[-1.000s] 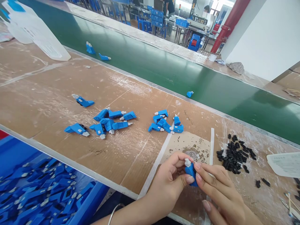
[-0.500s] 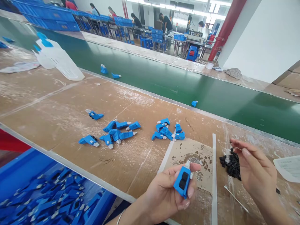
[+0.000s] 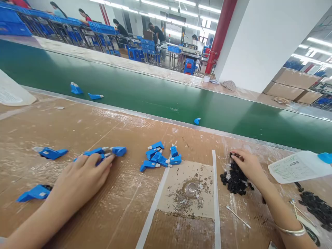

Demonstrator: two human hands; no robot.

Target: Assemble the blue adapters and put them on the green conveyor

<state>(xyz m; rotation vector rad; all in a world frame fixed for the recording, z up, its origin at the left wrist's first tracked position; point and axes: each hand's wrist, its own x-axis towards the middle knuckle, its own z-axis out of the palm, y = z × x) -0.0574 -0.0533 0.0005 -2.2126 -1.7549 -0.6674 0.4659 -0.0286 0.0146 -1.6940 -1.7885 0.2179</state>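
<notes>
My left hand [image 3: 83, 176] lies palm down over the left group of blue plastic parts [image 3: 119, 151], its fingers stretched out and touching them. The thumb and whatever is under the palm are hidden. Two blue parts with white tips lie nearby, one beyond the hand [image 3: 53, 153] and one by the wrist [image 3: 36, 193]; the latter shows some black. My right hand [image 3: 247, 166] is at the far edge of a heap of small black pieces [image 3: 236, 181], thumb and forefinger pinched on one black piece [image 3: 231, 154]. Another group of blue parts [image 3: 158, 157] sits between the hands.
A wet, spotted cardboard sheet [image 3: 166, 193] bears a clear round blob. Right of it lie a cotton swab [image 3: 238, 217], a white bottle [image 3: 295, 167] and more black pieces [image 3: 316, 207]. Beyond runs a green conveyor belt [image 3: 145, 100] carrying a few blue parts. People sit farther back.
My left hand has moved left from the cardboard to the blue parts; the part it held no longer shows. My right hand has come down onto the black heap. The view has turned right.
</notes>
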